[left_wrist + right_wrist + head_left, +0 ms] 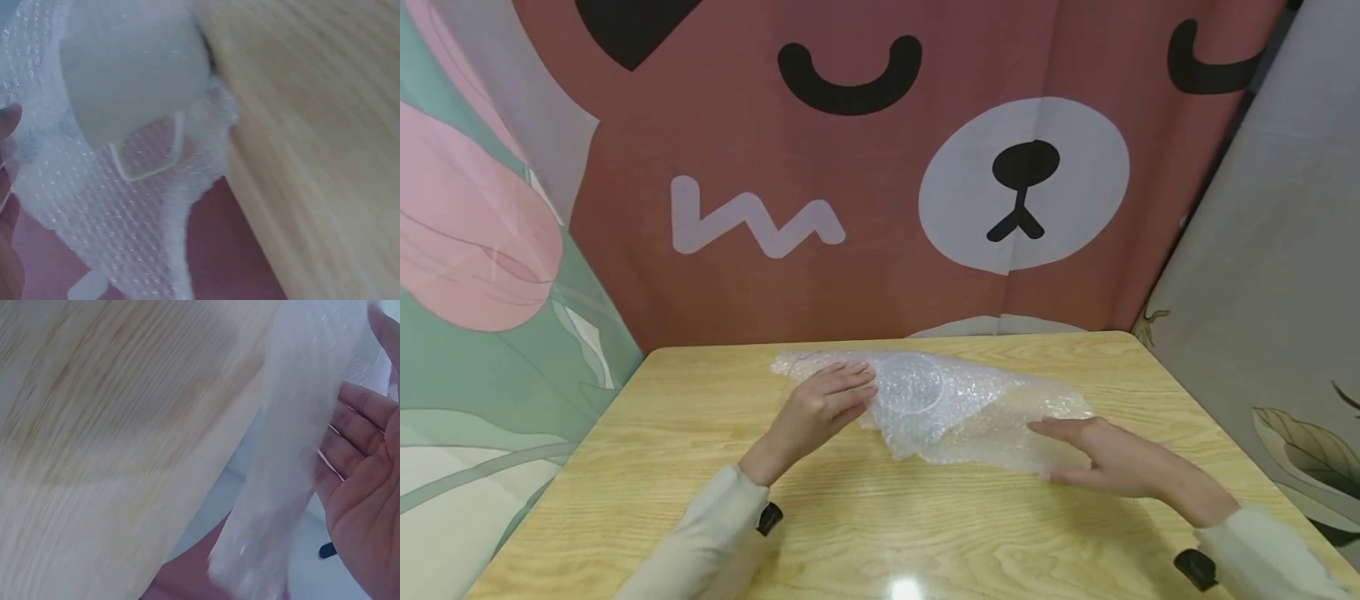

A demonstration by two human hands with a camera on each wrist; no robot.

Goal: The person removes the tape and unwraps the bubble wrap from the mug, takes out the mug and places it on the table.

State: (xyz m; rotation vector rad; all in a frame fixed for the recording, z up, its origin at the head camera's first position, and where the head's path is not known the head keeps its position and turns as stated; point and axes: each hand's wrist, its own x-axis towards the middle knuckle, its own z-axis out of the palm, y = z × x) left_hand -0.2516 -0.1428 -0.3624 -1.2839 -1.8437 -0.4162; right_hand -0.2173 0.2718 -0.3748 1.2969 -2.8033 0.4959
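A white mug lies on its side against a sheet of bubble wrap, its handle plain to see in the left wrist view. From the head view, the round end of the mug shows hazily through the bubble wrap, near the table's far edge. My left hand rests with fairly straight fingers on the wrap, just left of the mug. At the wrap's right end is my right hand, thumb and fingers spread apart. In the right wrist view its fingers lie loosely extended beside the wrap.
The wooden table has rounded far corners. Behind it hangs a curtain with a bear's face, close to the far edge. Patterned cloths hang on the left and right.
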